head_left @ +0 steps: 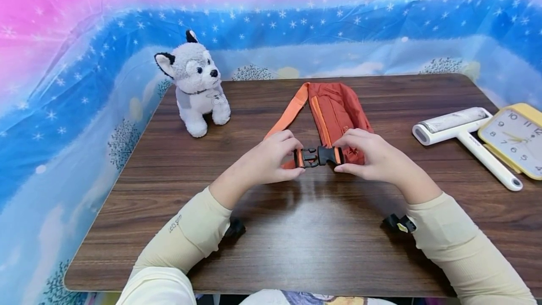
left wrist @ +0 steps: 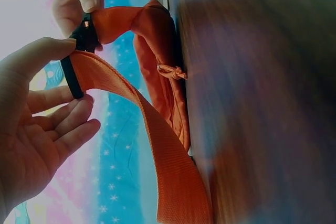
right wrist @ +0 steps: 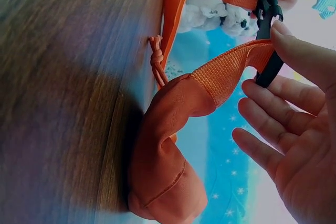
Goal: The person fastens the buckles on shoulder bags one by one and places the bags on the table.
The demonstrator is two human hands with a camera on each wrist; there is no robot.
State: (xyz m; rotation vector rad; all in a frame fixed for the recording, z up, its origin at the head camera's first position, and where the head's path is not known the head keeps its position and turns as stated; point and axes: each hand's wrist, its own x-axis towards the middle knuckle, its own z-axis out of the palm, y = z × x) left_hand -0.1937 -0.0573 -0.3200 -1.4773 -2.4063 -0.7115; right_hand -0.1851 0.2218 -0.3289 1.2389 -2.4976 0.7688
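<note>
A rust-red waist bag (head_left: 336, 107) lies on the table, its orange strap (head_left: 290, 109) looping to the left. My left hand (head_left: 275, 156) pinches the pronged half (head_left: 310, 157) of a black side-release buckle between thumb and fingers. Opposite it, my right hand (head_left: 366, 154) pinches the socket half (head_left: 327, 156). The two halves meet end to end above the table in front of the bag, with the prongs still showing; how deep they sit cannot be told. In the left wrist view, webbing (left wrist: 152, 135) hangs from the left half. A knotted cord (left wrist: 172, 72) dangles from the bag.
A grey and white plush husky (head_left: 199, 84) stands at the back left of the table (head_left: 169, 220). On the right lie a white lint roller (head_left: 466, 135) and a yellow-framed clock (head_left: 516, 140), close together. A patterned cloth (head_left: 262, 27) hangs behind.
</note>
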